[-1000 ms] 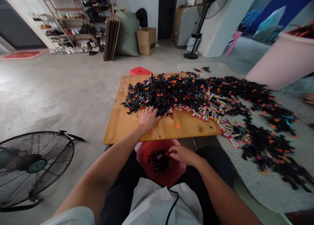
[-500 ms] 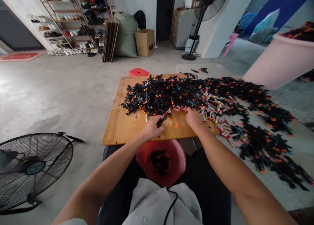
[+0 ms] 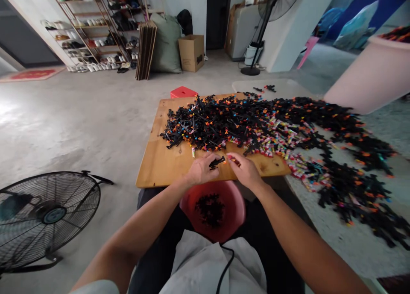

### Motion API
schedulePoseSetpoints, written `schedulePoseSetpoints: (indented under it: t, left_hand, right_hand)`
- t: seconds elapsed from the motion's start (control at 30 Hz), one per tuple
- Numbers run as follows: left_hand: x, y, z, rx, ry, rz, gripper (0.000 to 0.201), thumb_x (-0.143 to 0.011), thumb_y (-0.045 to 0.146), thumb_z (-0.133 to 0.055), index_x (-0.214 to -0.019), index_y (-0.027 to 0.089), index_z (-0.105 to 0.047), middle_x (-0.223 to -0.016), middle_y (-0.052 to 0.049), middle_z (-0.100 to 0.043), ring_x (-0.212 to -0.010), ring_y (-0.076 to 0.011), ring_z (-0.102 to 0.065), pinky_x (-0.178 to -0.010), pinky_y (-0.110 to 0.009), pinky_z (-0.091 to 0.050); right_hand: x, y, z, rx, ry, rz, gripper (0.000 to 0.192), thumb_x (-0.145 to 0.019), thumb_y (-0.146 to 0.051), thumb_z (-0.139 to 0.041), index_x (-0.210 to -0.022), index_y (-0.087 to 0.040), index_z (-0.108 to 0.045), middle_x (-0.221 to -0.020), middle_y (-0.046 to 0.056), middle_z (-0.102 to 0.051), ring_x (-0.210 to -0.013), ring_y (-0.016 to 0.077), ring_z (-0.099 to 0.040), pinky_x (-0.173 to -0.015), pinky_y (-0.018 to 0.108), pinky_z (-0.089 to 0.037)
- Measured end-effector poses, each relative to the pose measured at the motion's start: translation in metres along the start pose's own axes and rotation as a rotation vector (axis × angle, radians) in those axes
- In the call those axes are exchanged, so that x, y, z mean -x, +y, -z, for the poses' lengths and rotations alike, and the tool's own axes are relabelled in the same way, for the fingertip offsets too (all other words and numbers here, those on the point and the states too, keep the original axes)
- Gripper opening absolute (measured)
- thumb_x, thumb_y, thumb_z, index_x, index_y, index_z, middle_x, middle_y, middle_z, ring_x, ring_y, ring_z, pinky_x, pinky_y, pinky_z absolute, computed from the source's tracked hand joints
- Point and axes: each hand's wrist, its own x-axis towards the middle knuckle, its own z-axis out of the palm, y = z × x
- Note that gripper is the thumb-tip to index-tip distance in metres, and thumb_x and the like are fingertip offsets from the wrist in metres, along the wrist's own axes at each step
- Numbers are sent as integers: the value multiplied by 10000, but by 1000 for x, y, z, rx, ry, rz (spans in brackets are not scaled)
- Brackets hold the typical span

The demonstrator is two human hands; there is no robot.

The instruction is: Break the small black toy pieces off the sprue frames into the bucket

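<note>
My left hand [image 3: 201, 169] is closed around a small black toy gun [image 3: 218, 162], held low over the front of the wooden board [image 3: 152, 166]. Close by on the right, my right hand [image 3: 245, 171] pinches a small reddish piece [image 3: 235, 159], partly covered by the fingers, near an orange tip at the toy gun's end. Behind both hands spreads a heap of black toy guns [image 3: 211, 119] with orange and blue bits. Small colourful wrapped tubes [image 3: 275, 136] lie along the heap's right front, and one lone tube [image 3: 193, 152] stands apart near my left hand.
A red basin [image 3: 235, 204] with black pieces inside sits between my legs, below the board's edge. More toy guns cover the pale surface at right, near a large pink tub [image 3: 361, 80]. A floor fan [image 3: 53, 215] stands at left, and a red stool [image 3: 183, 92] behind the board.
My right hand has come back from the heap's front edge toward my left hand, now pinching a small reddish piece. The left hand still holds the toy gun. The view has shifted slightly.
</note>
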Motion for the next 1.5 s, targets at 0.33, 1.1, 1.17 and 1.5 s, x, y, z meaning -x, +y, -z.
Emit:
schedulePoseSetpoints:
  t: [0.33, 1.1, 1.17, 1.5]
  left_hand:
    - [2, -1, 6, -139, -78, -56, 349, -889, 337, -659, -1217, 269, -755, -1071, -98, -698, -978, -257, -668, -913, -364, -536]
    - [1, 10, 19, -348, -201, -191, 372, -1043, 519, -528, -1013, 262, -794, -942, -94, -624, -891, -222, -602, -735, -290, -480]
    - [3, 10, 17, -455, -251, -208, 435, -1069, 535, -465, -1048, 245, -787, -959, -96, -636, -895, -225, -611, -724, -298, -490]
    - [15, -3, 24, -286, -245, -81, 508, -991, 559, -637, -1389, 244, -653, -1108, -75, -740, -1004, -226, -703, -921, -342, -559]
  right_hand:
    - [2, -12, -1, -109, -46, 68, 352, -1042, -358, -534, -1280, -236, -762, -1174, 99, -771, -1104, 247, -720, -1020, 388, -554]
    - [10, -16, 13, -36, -274, 58, 327, -1060, -378, -504, -1040, -220, -789, -1045, 99, -802, -1001, 262, -714, -940, 372, -532]
    - [10, -17, 14, -15, -341, 45, 349, -1066, -381, -485, -981, -207, -775, -967, 92, -792, -924, 242, -700, -877, 345, -519]
    - [34, -22, 4, -107, -820, -129, 393, -1016, -450, -511, -1018, -198, -812, -917, 48, -804, -839, 222, -695, -804, 316, -500]
